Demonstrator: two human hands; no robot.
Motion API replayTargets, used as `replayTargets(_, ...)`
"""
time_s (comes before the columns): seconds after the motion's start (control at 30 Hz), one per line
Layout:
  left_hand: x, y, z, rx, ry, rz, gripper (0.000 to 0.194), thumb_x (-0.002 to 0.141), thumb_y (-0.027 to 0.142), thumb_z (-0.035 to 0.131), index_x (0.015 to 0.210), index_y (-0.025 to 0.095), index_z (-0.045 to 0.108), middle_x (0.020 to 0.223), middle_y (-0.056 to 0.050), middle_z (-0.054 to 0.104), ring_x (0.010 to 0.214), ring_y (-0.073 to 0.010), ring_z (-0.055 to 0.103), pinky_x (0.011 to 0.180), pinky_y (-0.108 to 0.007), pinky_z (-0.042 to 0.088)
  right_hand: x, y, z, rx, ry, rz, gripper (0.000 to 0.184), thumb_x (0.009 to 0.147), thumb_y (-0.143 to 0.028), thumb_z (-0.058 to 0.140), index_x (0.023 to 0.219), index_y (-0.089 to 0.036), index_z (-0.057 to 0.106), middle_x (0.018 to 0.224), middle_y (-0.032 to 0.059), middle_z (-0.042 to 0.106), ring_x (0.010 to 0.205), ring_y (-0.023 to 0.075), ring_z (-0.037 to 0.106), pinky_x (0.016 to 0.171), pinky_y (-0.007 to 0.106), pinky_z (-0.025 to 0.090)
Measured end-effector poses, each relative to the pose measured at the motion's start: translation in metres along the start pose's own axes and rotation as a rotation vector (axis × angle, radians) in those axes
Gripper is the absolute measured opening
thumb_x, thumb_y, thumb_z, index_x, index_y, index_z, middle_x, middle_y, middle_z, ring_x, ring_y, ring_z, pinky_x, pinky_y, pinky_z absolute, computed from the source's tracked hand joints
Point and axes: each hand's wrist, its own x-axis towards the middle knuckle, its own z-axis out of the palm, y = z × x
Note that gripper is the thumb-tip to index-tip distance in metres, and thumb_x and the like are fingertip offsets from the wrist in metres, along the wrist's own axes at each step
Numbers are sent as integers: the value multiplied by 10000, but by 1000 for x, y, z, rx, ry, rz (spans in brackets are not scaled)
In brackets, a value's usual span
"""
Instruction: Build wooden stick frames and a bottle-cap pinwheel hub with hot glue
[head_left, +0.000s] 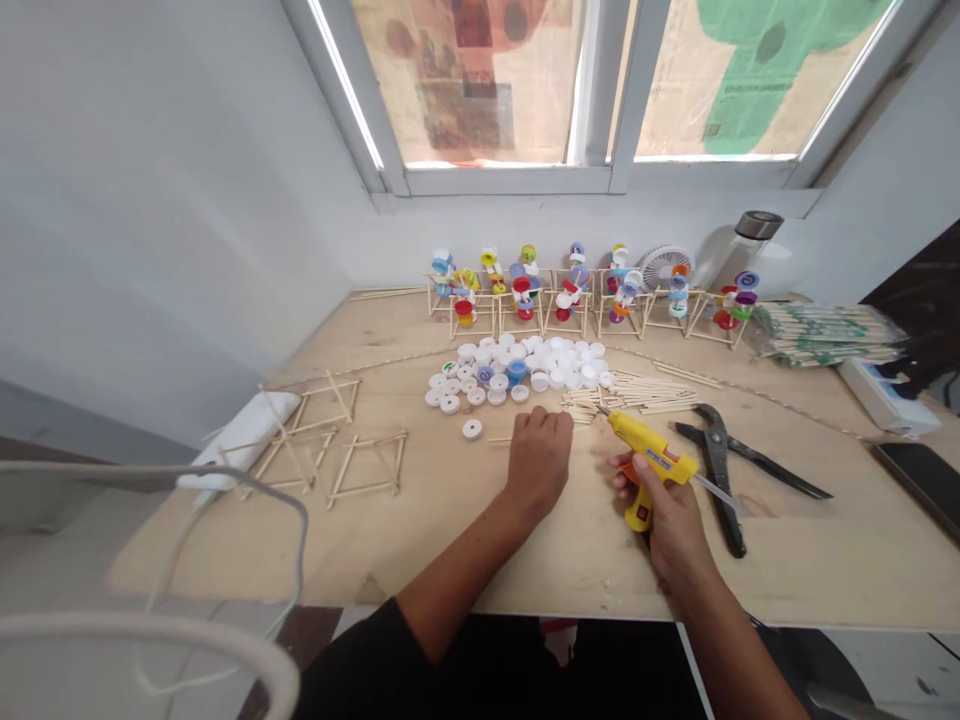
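Observation:
My right hand [671, 510] is closed around the handle of a yellow glue gun [651, 445], whose nozzle points up and left toward the loose sticks. A clear glue stick [716, 490] pokes out of its back. My left hand [538, 460] rests low over the table with its fingers curled down, closed on a thin wooden stick [498, 441] that shows at its left side. The fingertips are hidden from me. Just beyond lie a heap of white plastic caps [555, 362] and a pile of thin wooden sticks [637, 392]. One cap [472, 429] lies apart.
Stick frames [367, 465] stand at left beside a white power strip [281, 408]. Finished frames with coloured caps [521, 300] line the back. Pliers [716, 450], bagged sticks [825, 330], a phone [919, 485] and a bottle [750, 245] are at right.

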Motion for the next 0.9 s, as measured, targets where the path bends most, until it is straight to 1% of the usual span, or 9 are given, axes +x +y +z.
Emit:
replayTargets(0.07, -9, -7, -9, -223, 56, -156, 139, 846, 139, 447, 776, 181, 559, 754, -59, 616, 748, -206, 536, 669, -349, 405, 0, -1, 2, -34, -2, -10, 307, 729, -476, 645, 840, -190, 628, 873, 65, 680, 643, 148, 577, 561, 267, 446)
replayTargets(0.2, -18, -25, -21, -863, 125, -495, 109, 794, 213, 519, 862, 174, 594, 735, -17, 628, 643, -133, 554, 572, -253, 424, 0, -6, 10, -149, -20, -42, 299, 749, -476, 620, 857, -199, 647, 869, 57, 685, 668, 146, 579, 563, 260, 435)
replayTargets(0.3, -18, -35, -25, -1272, 111, -686, 196, 712, 264, 610, 869, 147, 608, 666, -6, 625, 517, -90, 510, 447, -198, 362, 1, -13, 21, -276, -40, -52, 329, 757, -492, 599, 877, -191, 655, 860, 61, 678, 681, 154, 573, 536, 251, 413)
replayTargets(0.4, -17, -42, -26, -1536, 76, -821, 258, 638, 282, 684, 832, 129, 611, 625, -7, 628, 442, -63, 466, 390, -180, 310, 2, -14, 32, -385, -62, -65, 347, 743, -499, 599, 872, -182, 654, 813, 59, 666, 694, 174, 578, 547, 259, 419)
replayTargets(0.47, -17, -45, -26, -1627, 65, -875, 272, 608, 283, 713, 808, 129, 613, 614, -4, 632, 426, -55, 463, 385, -175, 304, 4, -10, 37, -422, -101, -116, 322, 749, -483, 598, 850, -182, 650, 800, 55, 659, 738, 190, 588, 613, 276, 446)
replayTargets(0.57, -19, -49, -27, -1689, 52, -922, 274, 593, 278, 732, 793, 133, 613, 612, -2, 640, 414, -46, 463, 384, -166, 300, 4, -1, 39, -431, -183, -209, 260, 778, -441, 588, 843, -195, 637, 844, 50, 658, 808, 199, 593, 704, 286, 460)
replayTargets(0.7, -23, -52, -27, -1711, 22, -939, 293, 591, 276, 742, 811, 127, 617, 622, -14, 653, 398, -40, 454, 375, -160, 290, 2, 3, 39, -495, -267, -271, 210, 809, -399, 563, 862, -205, 622, 900, 49, 657, 822, 198, 596, 647, 264, 457)
replayTargets(0.8, -25, -54, -26, -1737, 14, -936, 308, 584, 276, 753, 813, 120, 619, 618, -18, 651, 398, -42, 461, 375, -159, 295, 1, 5, 39, -558, -280, -308, 215, 814, -389, 547, 865, -193, 620, 832, 40, 652, 740, 177, 591, 579, 244, 442)
replayTargets(0.9, -26, -54, -26, -1757, 13, -934, 311, 582, 277, 759, 813, 120, 623, 615, -12, 648, 397, -42, 467, 373, -159, 294, 3, 8, 38, -628, -293, -368, 201, 813, -373, 539, 845, -187, 611, 755, 23, 630, 667, 154, 572, 552, 232, 428)
